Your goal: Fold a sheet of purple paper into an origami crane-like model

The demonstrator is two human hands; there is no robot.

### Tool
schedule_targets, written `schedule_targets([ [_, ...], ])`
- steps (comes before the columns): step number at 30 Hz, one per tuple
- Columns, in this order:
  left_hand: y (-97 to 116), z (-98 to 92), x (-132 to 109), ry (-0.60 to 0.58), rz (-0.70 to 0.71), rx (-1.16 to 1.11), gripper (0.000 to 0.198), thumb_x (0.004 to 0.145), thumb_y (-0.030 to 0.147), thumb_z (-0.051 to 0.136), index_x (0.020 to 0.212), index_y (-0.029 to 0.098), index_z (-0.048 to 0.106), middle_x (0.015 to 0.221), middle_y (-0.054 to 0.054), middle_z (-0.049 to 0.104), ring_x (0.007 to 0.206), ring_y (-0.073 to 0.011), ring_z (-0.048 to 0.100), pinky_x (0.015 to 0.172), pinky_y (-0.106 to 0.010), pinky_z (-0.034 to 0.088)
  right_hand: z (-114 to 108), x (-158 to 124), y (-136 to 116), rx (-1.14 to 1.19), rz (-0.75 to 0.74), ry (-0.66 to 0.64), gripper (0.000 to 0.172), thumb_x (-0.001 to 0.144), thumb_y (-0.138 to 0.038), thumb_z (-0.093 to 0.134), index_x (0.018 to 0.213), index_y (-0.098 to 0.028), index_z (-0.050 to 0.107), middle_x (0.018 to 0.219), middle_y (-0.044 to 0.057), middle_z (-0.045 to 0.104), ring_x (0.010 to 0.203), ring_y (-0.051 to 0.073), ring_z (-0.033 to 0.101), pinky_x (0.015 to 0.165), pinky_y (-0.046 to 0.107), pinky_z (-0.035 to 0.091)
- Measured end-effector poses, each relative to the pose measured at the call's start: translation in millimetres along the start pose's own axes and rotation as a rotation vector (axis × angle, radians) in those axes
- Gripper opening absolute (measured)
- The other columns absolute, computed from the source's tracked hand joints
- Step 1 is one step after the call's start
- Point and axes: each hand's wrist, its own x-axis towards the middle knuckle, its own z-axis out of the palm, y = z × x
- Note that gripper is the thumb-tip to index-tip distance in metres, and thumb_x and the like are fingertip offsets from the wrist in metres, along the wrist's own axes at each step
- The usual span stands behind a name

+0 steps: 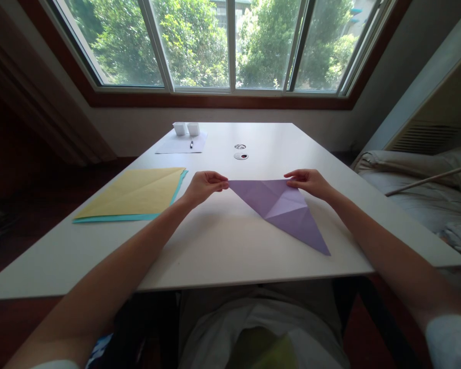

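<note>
A purple paper (280, 207) folded into a triangle lies on the white table (223, 246), its long edge away from me and one point toward the front right. My left hand (204, 185) pinches the paper's far left corner with closed fingers. My right hand (308, 182) has its fingers closed on the far right corner, pressing it against the table.
A yellow sheet (136, 192) lies on a teal sheet (179, 188) at the left. Farther back are a white sheet (181, 144) with a pen (191, 144) and two small white cups (186, 128). A round cable hole (241, 156) sits mid-table. A bed (415, 189) stands at the right.
</note>
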Motion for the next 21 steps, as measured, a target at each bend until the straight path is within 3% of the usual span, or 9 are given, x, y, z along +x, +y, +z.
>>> schedule_targets([
  [9,3.3,-1.3,-1.1,-0.024,-0.083,-0.07,0.035,0.056,0.035,0.08,0.081,0.013,0.069,0.073,-0.006,0.07,0.073,-0.0171,0.066,0.07,-0.029,0.052,0.2,0.5,0.5,0.045,-0.065,0.089,0.037,0.06,-0.04,0.075,0.089,-0.018,0.071,0.087,0.006,0.071,0.082,0.021,0.065,0.078,0.037,0.053],
  [21,-0.5,-1.5,1.3,-0.013,-0.089,-0.088,0.032,0.055,0.032,0.081,0.077,0.013,0.068,0.072,-0.006,0.07,0.072,-0.0177,0.066,0.07,-0.03,0.051,-0.8,1.9,2.1,0.043,-0.099,0.097,0.036,0.061,-0.038,0.075,0.091,-0.019,0.071,0.085,0.005,0.071,0.079,0.02,0.065,0.074,0.035,0.054],
])
